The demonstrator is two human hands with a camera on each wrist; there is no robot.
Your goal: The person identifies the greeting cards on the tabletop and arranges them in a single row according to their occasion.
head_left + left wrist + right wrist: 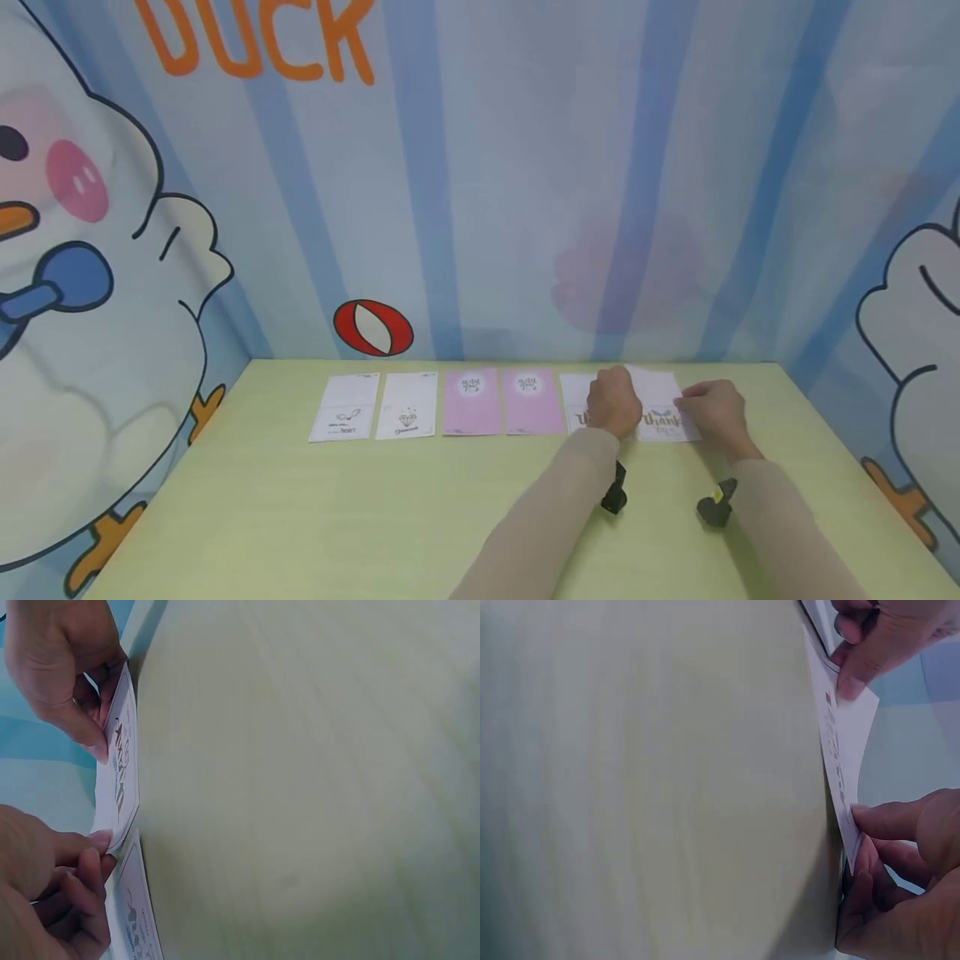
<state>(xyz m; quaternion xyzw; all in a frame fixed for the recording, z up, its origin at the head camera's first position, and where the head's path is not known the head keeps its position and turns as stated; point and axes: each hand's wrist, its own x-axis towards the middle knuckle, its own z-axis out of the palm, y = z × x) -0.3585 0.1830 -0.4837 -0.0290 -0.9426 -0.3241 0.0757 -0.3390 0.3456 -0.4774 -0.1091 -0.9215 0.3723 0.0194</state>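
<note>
A white card [660,387] with "Thank" lettering is at the right end of a row near the table's back edge. My left hand [615,403] pinches its left edge between thumb and finger, seen closely in the left wrist view. At its right edge, my right hand [717,410] grips the card with thumb and fingers. The right wrist view shows the card [845,750] tilted and slightly bent between the two hands. Just left of it lies a similar white card [576,392], partly hidden behind my left hand.
Two pink cards [471,421] [534,421] lie in the middle of the row. Farther left are a white card with a diamond drawing [407,400] and one with "heart" lettering [348,396]. A striped cloth backdrop [517,208] rises behind the pale yellow table [375,517].
</note>
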